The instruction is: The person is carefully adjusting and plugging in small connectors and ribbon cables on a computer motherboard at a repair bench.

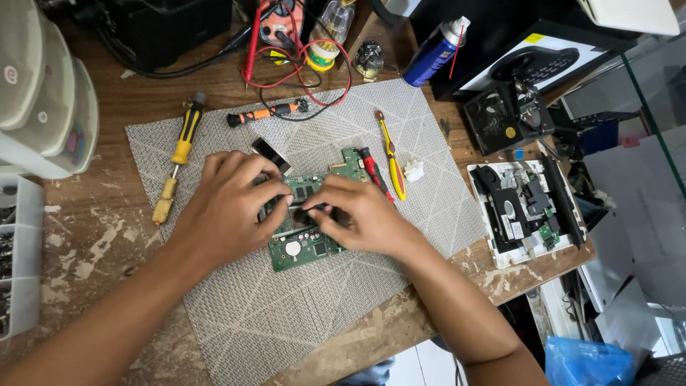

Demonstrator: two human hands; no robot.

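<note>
Green circuit board, stiff, light, fragile: best held by edges. Left hand and right hand pinching a small dark part.

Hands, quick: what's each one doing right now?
Left hand: fingers curled, pressing on the green circuit board.
Right hand: pinching a small dark part over the board.

Labels and packaging at the back and right edge of the bench

A blue spray can with white cap lies tilted at the back; a yellow-labelled bottle stands left of it; a blue plastic bag sits bottom right.
</note>
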